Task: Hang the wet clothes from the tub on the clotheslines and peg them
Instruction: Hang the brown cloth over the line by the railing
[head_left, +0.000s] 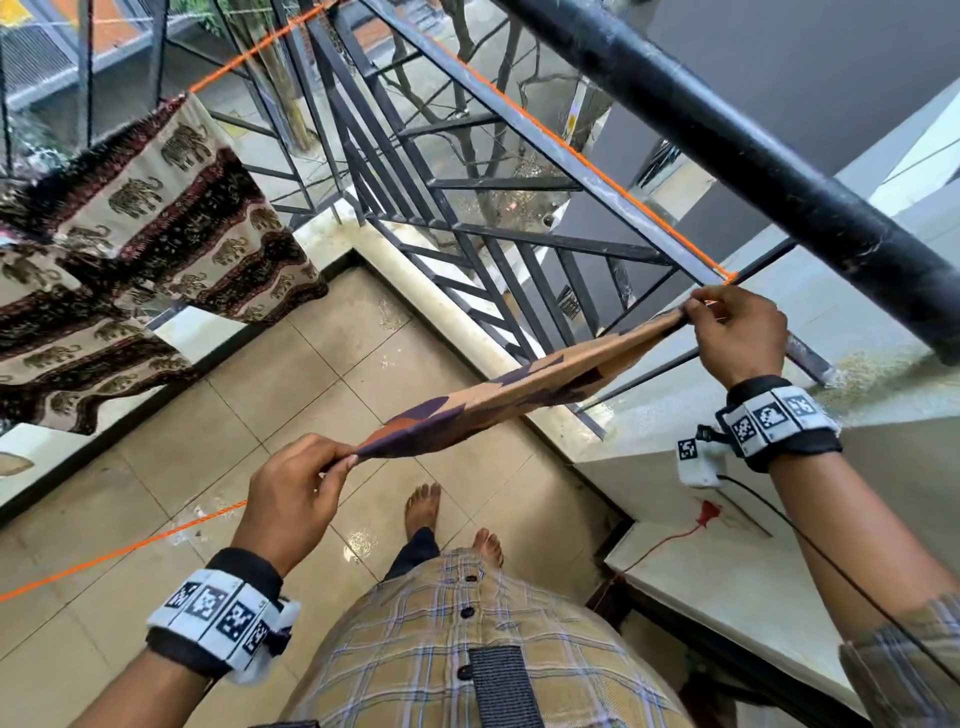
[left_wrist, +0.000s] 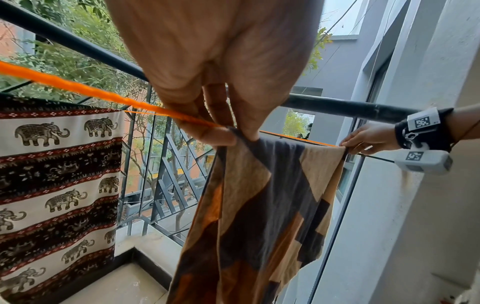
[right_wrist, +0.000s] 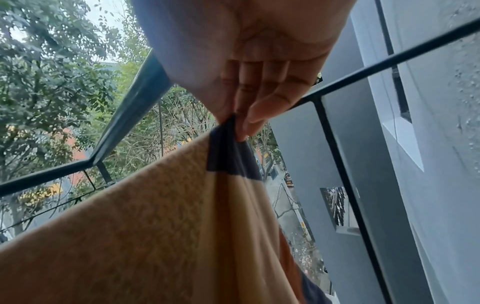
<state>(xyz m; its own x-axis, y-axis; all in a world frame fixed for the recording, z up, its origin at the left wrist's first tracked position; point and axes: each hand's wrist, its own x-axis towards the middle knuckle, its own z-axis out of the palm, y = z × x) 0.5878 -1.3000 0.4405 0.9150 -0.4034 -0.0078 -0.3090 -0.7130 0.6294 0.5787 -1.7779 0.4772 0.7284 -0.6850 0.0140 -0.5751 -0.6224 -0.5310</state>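
Overhead, a thick black pipe (head_left: 769, 171) crosses the upper right, and a dark metal railing (head_left: 467, 208) fences the far side of the tiled balcony. One orange clothesline (head_left: 587, 156) runs along the railing; an elephant-print cloth (head_left: 156, 234) hangs at far left on it. Left hand (head_left: 291, 499), near centre, pinches one top corner of a tan, orange and dark-purple patterned cloth (head_left: 498, 400). Right hand (head_left: 737, 332), raised farther right beside the line's tied end, pinches the other corner. Cloth stretched taut between both hands, its body hanging below; whether it lies over the line, cannot tell.
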